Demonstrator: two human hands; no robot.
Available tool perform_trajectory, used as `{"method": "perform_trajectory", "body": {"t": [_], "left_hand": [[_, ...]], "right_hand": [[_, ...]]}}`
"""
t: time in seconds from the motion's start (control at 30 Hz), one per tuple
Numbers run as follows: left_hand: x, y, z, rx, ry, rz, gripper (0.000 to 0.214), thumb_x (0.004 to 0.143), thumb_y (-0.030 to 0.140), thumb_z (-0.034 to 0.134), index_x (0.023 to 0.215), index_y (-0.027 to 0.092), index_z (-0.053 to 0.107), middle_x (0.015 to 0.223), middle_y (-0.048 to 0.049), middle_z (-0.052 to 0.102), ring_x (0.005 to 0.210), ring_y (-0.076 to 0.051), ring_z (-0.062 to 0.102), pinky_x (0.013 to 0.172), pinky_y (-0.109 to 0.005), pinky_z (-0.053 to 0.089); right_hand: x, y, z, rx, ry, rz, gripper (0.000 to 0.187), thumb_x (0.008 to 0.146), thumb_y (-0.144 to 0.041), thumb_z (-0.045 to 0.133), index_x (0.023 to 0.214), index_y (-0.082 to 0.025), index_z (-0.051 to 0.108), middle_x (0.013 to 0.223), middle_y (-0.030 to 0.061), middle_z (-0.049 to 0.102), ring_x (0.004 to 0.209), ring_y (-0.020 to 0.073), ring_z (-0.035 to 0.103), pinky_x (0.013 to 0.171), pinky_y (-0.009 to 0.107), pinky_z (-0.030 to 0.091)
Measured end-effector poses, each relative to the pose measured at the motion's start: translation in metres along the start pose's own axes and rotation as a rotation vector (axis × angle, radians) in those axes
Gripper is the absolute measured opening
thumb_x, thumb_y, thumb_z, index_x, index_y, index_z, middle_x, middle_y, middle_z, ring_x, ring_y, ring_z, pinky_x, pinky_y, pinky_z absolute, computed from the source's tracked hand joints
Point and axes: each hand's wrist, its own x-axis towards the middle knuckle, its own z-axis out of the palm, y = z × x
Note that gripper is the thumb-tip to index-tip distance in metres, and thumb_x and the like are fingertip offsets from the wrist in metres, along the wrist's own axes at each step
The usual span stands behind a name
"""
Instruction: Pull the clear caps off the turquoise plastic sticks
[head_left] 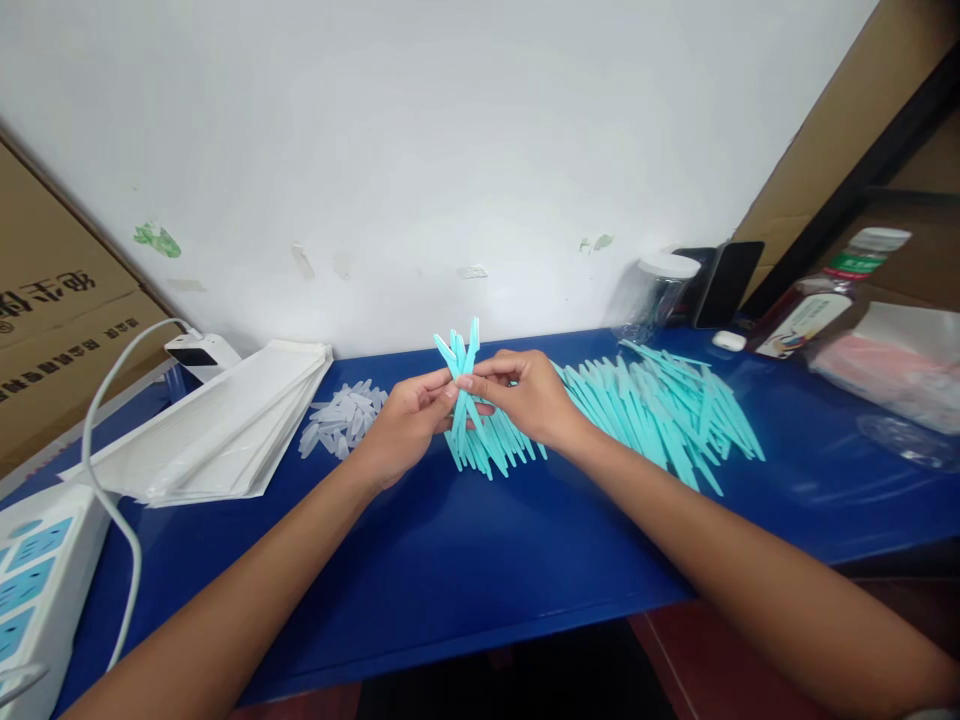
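Several slim turquoise plastic sticks (pixel 466 352), fanned and crossing each other, stand raised in front of me. My left hand (pixel 401 425) pinches them near the middle with thumb and fingers. Meeting it from the other side, my right hand (pixel 529 392) has its thumb and fingers closed on the same bunch. Just beneath and behind the hands lies a row of more turquoise sticks (pixel 491 448). A larger heap of turquoise sticks (pixel 660 410) spreads out to the right. To the left of my left hand is a small pile of translucent caps or sleeves (pixel 346 418).
White flat packets (pixel 225 430) are stacked left on the blue table (pixel 450 570). A power strip (pixel 45 580) and white cable (pixel 91 440) lie nearer. At right stand a lidded clear jar (pixel 656 295), a phone (pixel 731 285) and a bottle (pixel 817 300). The wall borders the back.
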Motion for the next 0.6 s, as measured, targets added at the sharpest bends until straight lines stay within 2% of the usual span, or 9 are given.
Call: {"method": "perform_trajectory", "body": {"t": [0.1,0.2,0.37,0.5,0.6], "left_hand": [[0.001,-0.002,-0.001,0.018,-0.012,0.016,0.05,0.098,0.047,0.068,0.136,0.014,0.068,0.108,-0.0138,0.078,0.098,-0.026,0.073,0.081,-0.035,0.055],[0.001,-0.007,0.001,0.023,0.04,0.023,0.046,0.098,0.044,0.067,0.133,0.015,0.07,0.103,-0.011,0.076,0.09,-0.021,0.07,0.078,-0.033,0.054],[0.0,-0.017,0.007,-0.051,0.142,0.035,0.038,0.099,0.042,0.066,0.127,0.018,0.072,0.096,-0.0056,0.066,0.079,-0.014,0.059,0.071,-0.028,0.051],[0.0,-0.017,0.013,-0.11,0.184,0.032,0.032,0.1,0.043,0.065,0.118,0.018,0.075,0.085,-0.0017,0.054,0.073,-0.011,0.048,0.064,-0.023,0.045],[-0.001,-0.015,0.017,-0.155,0.214,0.016,0.03,0.098,0.043,0.066,0.112,0.018,0.074,0.082,-0.0008,0.048,0.07,-0.011,0.043,0.059,-0.021,0.04]], "right_hand": [[0.0,0.0,-0.003,-0.206,-0.028,-0.09,0.04,0.097,-0.051,0.069,0.073,-0.021,0.08,0.066,0.0019,0.065,0.072,0.0174,0.054,0.069,0.032,0.045],[-0.001,0.001,-0.002,-0.27,-0.086,-0.121,0.046,0.104,-0.044,0.06,0.068,-0.021,0.076,0.067,0.0021,0.069,0.078,0.0181,0.054,0.071,0.03,0.043],[-0.003,0.006,0.005,-0.302,-0.051,-0.177,0.042,0.105,-0.031,0.058,0.068,-0.02,0.074,0.069,0.0006,0.069,0.076,0.0165,0.054,0.07,0.029,0.04],[-0.005,0.007,0.009,-0.33,-0.021,-0.162,0.033,0.104,-0.026,0.06,0.076,-0.02,0.078,0.07,-0.0002,0.062,0.072,0.015,0.053,0.069,0.028,0.038],[-0.006,0.005,0.01,-0.386,-0.049,-0.178,0.031,0.104,-0.022,0.059,0.08,-0.02,0.079,0.07,-0.0004,0.057,0.074,0.015,0.052,0.069,0.027,0.036]]}}
